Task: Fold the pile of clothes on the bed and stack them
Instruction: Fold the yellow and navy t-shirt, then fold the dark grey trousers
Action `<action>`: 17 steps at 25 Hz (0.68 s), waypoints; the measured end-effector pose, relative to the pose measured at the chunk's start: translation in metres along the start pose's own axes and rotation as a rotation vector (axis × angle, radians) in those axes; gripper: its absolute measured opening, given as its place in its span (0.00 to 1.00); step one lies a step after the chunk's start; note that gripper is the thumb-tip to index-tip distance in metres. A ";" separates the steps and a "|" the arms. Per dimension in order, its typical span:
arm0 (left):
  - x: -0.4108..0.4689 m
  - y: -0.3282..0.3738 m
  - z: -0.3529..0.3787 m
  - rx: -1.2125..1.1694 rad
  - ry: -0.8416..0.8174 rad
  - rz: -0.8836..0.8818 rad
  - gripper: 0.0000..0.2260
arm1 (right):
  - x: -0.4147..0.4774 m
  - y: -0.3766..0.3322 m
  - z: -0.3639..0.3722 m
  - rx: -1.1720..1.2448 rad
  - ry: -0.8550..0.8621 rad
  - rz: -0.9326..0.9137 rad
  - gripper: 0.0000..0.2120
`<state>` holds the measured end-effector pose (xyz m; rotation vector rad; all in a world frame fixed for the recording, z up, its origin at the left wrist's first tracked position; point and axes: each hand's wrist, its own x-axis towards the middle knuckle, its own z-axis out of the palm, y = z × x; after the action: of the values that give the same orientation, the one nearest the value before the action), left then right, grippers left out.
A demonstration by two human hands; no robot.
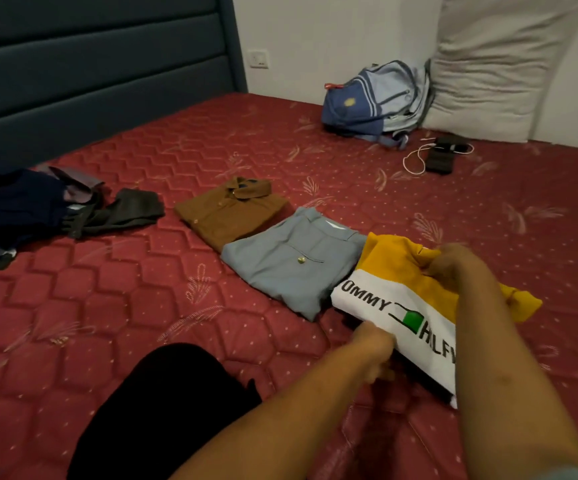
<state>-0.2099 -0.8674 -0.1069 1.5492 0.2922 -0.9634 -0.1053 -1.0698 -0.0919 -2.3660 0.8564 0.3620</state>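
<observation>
A folded yellow and white T-shirt (398, 289) with black lettering lies on the red mattress (142, 306) at the right. My left hand (375, 348) grips its near white edge. My right hand (453, 263) pinches the yellow part at the far side. To its left lies a folded grey-blue shirt (287, 261), and beyond that a folded brown shirt (232, 211). A loose pile of dark clothes (24, 209) sits at the left edge of the bed.
A blue backpack (374, 102) and a white pillow (495, 67) lean on the wall at the back right. A white cable and dark devices (439, 155) lie near them. My black-clad knee (163, 410) is at the front. A dark headboard (90, 64) stands left.
</observation>
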 end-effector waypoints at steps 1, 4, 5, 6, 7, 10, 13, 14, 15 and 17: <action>0.008 -0.004 0.002 0.133 0.025 -0.032 0.13 | 0.000 0.004 0.008 -0.096 0.104 0.033 0.21; 0.030 -0.010 -0.019 0.508 0.323 0.100 0.13 | -0.024 0.004 0.060 -0.285 0.529 -0.083 0.30; 0.036 -0.009 -0.030 0.567 0.400 0.168 0.12 | -0.037 0.001 0.081 -0.243 0.580 -0.173 0.32; 0.037 -0.005 -0.041 0.592 0.439 0.218 0.11 | -0.044 -0.001 0.103 -0.212 0.552 -0.247 0.32; 0.037 -0.002 -0.052 0.621 0.462 0.256 0.10 | -0.047 0.000 0.124 -0.228 0.505 -0.280 0.31; 0.029 0.005 -0.071 0.735 0.549 0.338 0.11 | -0.040 0.006 0.150 -0.336 0.399 -0.222 0.31; 0.016 0.010 -0.101 0.695 0.677 0.443 0.11 | -0.040 -0.007 0.144 -0.357 0.382 -0.148 0.31; 0.012 0.014 -0.115 0.672 0.713 0.450 0.11 | -0.046 -0.020 0.145 -0.333 0.363 -0.144 0.31; 0.008 0.018 -0.134 0.636 0.757 0.448 0.11 | -0.055 -0.039 0.149 -0.299 0.350 -0.179 0.31; -0.006 0.028 -0.175 0.554 0.863 0.458 0.11 | -0.082 -0.089 0.164 -0.254 0.326 -0.338 0.31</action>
<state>-0.1239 -0.7129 -0.0961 2.3626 0.2529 0.0492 -0.1178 -0.8742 -0.1469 -2.7977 0.5546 -0.0602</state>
